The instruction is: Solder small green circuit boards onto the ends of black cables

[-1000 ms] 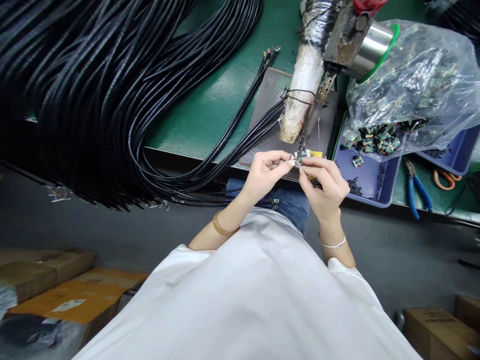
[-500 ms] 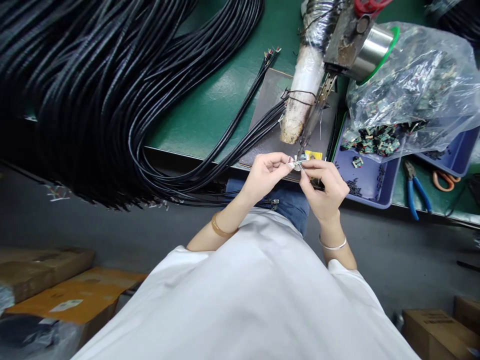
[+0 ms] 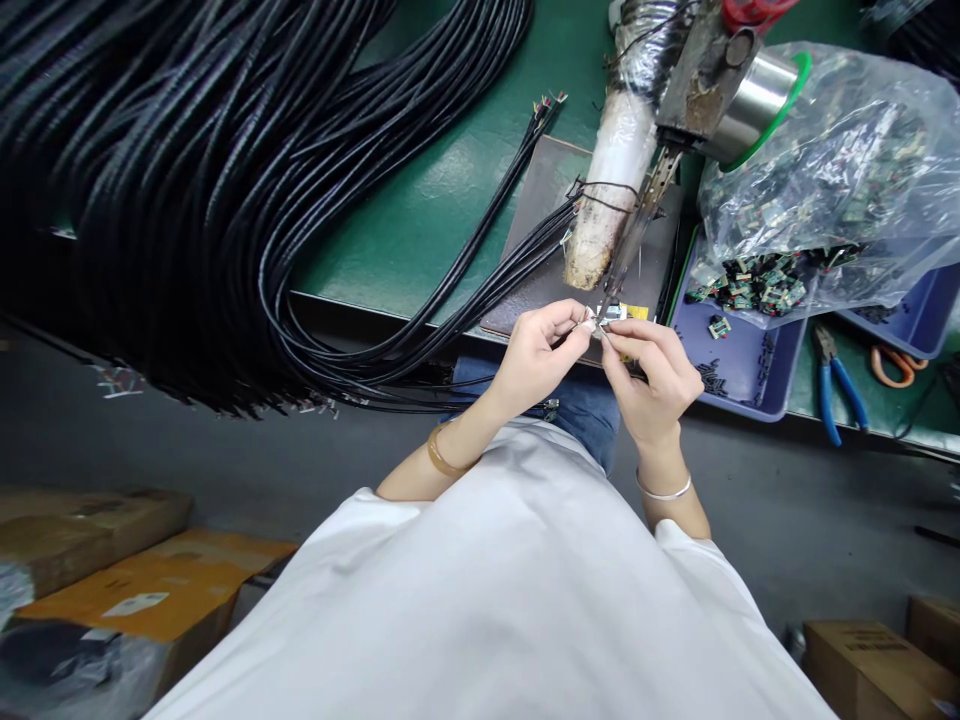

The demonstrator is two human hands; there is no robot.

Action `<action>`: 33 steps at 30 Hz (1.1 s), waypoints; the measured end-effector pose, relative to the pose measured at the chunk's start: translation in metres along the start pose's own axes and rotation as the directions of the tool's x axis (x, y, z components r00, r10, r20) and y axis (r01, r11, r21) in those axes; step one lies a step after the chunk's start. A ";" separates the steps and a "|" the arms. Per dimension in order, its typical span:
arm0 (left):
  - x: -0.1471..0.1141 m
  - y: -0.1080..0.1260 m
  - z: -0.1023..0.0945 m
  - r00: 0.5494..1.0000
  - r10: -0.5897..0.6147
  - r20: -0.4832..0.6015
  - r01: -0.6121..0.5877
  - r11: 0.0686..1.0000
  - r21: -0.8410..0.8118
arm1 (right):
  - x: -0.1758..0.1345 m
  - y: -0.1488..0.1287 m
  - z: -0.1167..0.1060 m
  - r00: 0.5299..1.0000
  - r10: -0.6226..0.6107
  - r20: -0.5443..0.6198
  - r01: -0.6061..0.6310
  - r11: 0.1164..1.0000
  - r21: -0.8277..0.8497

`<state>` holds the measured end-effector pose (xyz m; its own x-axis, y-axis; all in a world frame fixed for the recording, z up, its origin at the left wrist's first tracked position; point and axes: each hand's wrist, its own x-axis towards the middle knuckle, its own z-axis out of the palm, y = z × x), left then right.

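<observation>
1. Done, we judge: one board-tipped cable, below-left of the soldering iron.
2. Remaining, apparently: the loose boards right of the iron, plus the small workpiece, mid-work near its tip.
3. Our left hand and right hand pinch the small workpiece between closed fingertips, just below the iron; finer details we cannot tell.

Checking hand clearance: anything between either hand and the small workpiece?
Nothing visible: the left hand and right hand both hold the small workpiece at their fingertips. The metal rod ends close beyond it and the white tube farther off; neither comes between. Finer contact is too small to tell.
</observation>
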<state>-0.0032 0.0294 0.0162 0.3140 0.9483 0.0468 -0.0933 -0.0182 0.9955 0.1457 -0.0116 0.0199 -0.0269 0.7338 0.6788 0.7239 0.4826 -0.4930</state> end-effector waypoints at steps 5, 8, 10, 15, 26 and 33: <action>-0.001 0.003 0.000 1.000 0.003 -0.024 -0.002 0.998 0.067 | 0.002 -0.004 -0.002 0.999 -0.021 0.025 0.022 0.999 -0.037; -0.002 0.002 -0.002 0.999 -0.037 -0.018 0.038 0.998 0.048 | -0.001 -0.005 -0.002 0.997 -0.063 0.038 0.066 0.995 -0.081; -0.002 0.001 -0.003 0.998 -0.069 -0.012 0.069 0.997 0.033 | -0.004 -0.005 -0.003 0.993 -0.096 0.073 0.103 0.990 -0.096; -0.004 0.001 -0.003 0.995 -0.101 0.019 0.101 0.995 0.011 | -0.005 -0.005 -0.008 0.999 0.007 0.039 -0.005 0.998 -0.062; -0.034 0.001 0.004 0.977 0.054 -0.205 -0.038 0.996 0.084 | -0.008 -0.012 -0.010 0.881 0.472 0.028 -0.459 0.839 0.293; -0.030 -0.003 -0.014 0.973 -0.172 0.152 0.215 0.914 -0.344 | -0.015 -0.017 -0.009 0.772 0.558 0.304 -0.635 0.654 0.412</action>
<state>-0.0251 0.0054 0.0108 0.4654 0.8778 -0.1131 -0.3428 0.2966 0.8914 0.1399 -0.0351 0.0229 0.1738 0.9812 0.0839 0.2070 0.0469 -0.9772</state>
